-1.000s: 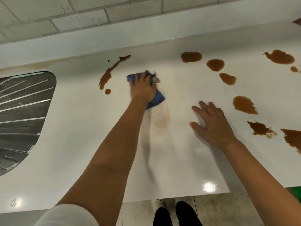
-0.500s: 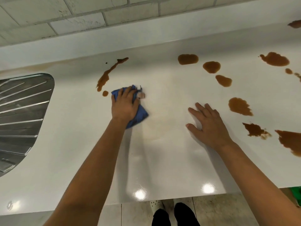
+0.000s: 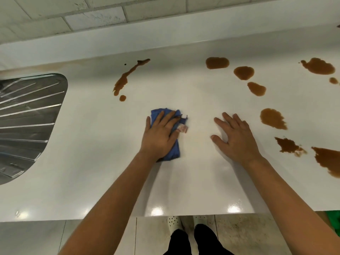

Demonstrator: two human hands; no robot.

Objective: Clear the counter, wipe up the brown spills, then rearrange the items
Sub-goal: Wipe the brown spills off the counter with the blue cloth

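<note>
A crumpled blue cloth (image 3: 166, 137) lies flat mid-tabletop (image 3: 92, 181). Brown spills (image 3: 272, 118) dot the right half up to the back edge; a thin brown streak (image 3: 125, 79) runs near the back edge.

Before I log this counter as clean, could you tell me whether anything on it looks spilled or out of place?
Yes. Brown spills dot the white counter to the right of the right hand, and a brown streak lies beyond the blue cloth under the left hand.
</note>
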